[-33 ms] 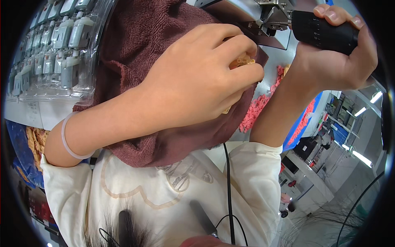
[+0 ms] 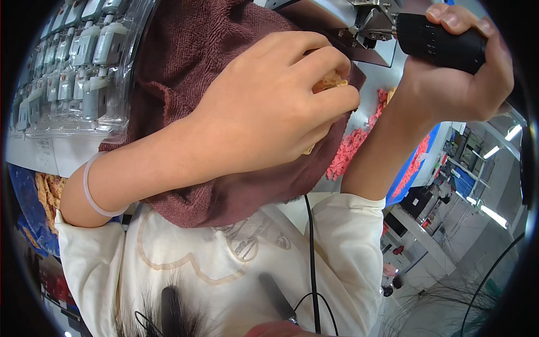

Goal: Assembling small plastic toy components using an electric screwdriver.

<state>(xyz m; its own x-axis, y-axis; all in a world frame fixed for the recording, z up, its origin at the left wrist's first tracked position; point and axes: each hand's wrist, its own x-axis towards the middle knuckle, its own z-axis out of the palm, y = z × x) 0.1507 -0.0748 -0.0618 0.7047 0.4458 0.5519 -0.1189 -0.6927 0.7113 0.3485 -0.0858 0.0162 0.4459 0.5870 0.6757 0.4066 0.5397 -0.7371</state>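
My left hand [image 2: 281,101] is closed, its fingers curled around small yellow pieces [image 2: 330,82]. A few show between the fingers and another peeks out below the palm; their kind is hard to make out. Beneath this hand lies a brown terry towel [image 2: 185,67]. At the upper right, my right hand [image 2: 455,84] is wrapped round a black cylindrical handle [image 2: 441,42]. That handle joins a metal linkage [image 2: 373,22] on a bench fixture with metal plates. The fixture's far part is cut off by the frame edge.
Clear plastic trays of small silver motors [image 2: 92,98] stand at the left. Pink small parts [image 2: 348,154] lie on the bench past the towel, more of them in a blue bin [image 2: 429,143]. A blue bag with yellow pieces [image 2: 50,194] sits lower left. A black cable [image 2: 313,253] hangs before my shirt.
My right hand and the black handle have shifted very slightly to the left. My left hand keeps its place on the yellow pieces.
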